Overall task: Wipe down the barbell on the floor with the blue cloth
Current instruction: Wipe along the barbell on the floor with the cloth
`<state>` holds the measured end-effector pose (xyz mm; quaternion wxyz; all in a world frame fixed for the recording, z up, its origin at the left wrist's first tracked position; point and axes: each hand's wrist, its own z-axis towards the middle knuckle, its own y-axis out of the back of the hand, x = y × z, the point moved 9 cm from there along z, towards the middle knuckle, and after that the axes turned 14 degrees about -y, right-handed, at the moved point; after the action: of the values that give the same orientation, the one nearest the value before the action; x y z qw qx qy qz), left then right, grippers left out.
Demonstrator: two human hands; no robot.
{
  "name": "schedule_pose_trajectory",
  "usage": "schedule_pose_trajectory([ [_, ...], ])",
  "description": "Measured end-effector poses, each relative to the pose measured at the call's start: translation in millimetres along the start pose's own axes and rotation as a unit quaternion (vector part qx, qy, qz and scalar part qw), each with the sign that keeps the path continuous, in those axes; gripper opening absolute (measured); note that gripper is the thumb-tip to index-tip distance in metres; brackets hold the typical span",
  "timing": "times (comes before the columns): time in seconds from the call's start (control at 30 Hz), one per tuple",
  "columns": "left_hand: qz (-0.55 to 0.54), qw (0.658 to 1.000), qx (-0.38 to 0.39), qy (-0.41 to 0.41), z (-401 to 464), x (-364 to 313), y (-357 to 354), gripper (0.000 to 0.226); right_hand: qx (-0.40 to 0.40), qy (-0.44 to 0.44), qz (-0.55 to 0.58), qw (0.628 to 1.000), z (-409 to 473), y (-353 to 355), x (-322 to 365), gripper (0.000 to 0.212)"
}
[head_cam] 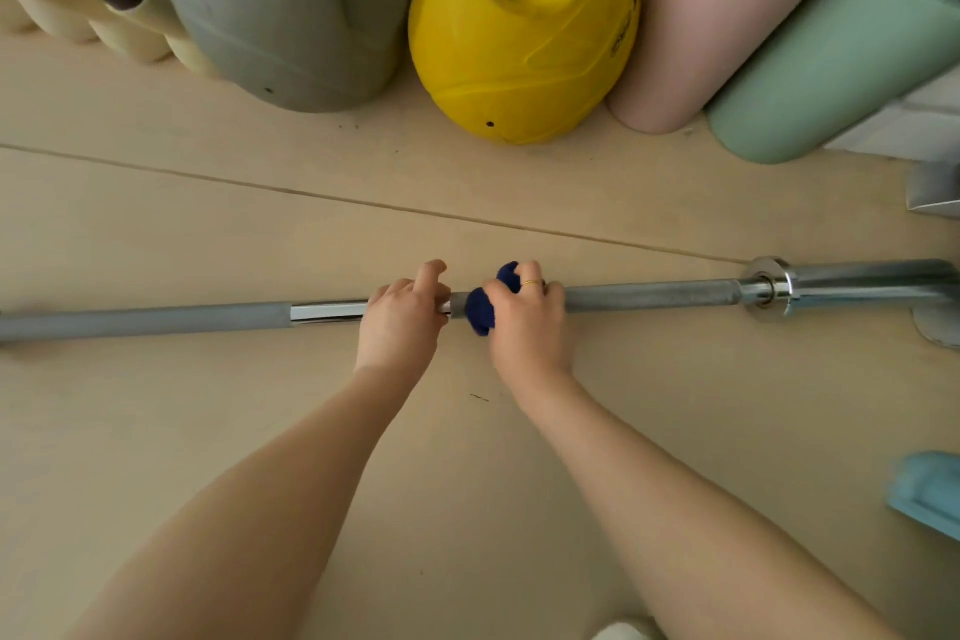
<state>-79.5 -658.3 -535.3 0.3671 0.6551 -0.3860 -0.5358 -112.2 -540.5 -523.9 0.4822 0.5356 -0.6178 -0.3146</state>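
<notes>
Cloth on the bar, mid-shaft.

The barbell (649, 295) lies across the pale wood floor (467, 457), the right hand (524, 322) closed around the bunched blue cloth (480, 309) on its knurled grey shaft; the left hand (400, 322) curls loosely over the polished chrome just beside it. The round steel could roll if the left hand's hold slips, and the soft cloth may snag on the knurling. Smooth rounded kettlebells (519, 26) stand beyond.

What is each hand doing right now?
Left hand: closed loosely on the barbell, bare, index finger lifted.
Right hand: closed around the blue cloth, pressed onto the bar.
</notes>
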Motion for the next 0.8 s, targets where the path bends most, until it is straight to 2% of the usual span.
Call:
schedule_pose_trajectory([
  [0.13,-0.028,0.999,-0.012,0.023,-5,5,2,0.047,0.071,0.098,-0.044,0.992,-12,-16,36,0.032],
  [0.2,-0.051,0.998,-0.017,0.027,-6,7,0,0.039,0.054,0.101,-0.101,0.988,1,-6,15,0.032],
  [0.3,-0.057,0.998,-0.013,0.026,-6,9,-4,0.033,-0.034,-0.066,-0.085,0.994,33,28,-45,0.034],
  [0.33,-0.054,0.998,-0.010,0.025,-7,8,-4,0.030,-0.048,-0.101,-0.071,0.991,33,31,-51,0.034],
  [0.37,-0.049,0.998,-0.009,0.024,-7,8,-4,0.028,-0.047,-0.100,-0.058,0.992,29,26,-43,0.031],
  [0.47,-0.026,0.999,-0.002,0.029,-8,4,-1,0.023,0.012,-0.008,-0.037,0.999,3,2,8,0.020],
  [0.53,-0.008,0.999,0.002,0.032,-9,0,2,0.020,-0.002,0.075,-0.059,0.995,-7,0,21,0.027],
  [0.6,0.015,0.999,0.005,0.034,-11,-5,3,0.017,0.003,0.115,-0.096,0.989,-2,2,11,0.031],
  [0.67,0.028,0.999,-0.004,0.042,-13,-8,5,0.018,-0.001,0.025,-0.119,0.993,19,13,-35,0.034],
  [0.73,0.031,0.998,-0.013,0.049,-14,-10,6,0.022,-0.032,-0.128,-0.120,0.984,38,38,-88,0.032],
  [0.8,0.040,0.998,-0.022,0.046,-14,-10,5,0.023,-0.052,-0.193,-0.120,0.972,40,47,-107,0.027],
])
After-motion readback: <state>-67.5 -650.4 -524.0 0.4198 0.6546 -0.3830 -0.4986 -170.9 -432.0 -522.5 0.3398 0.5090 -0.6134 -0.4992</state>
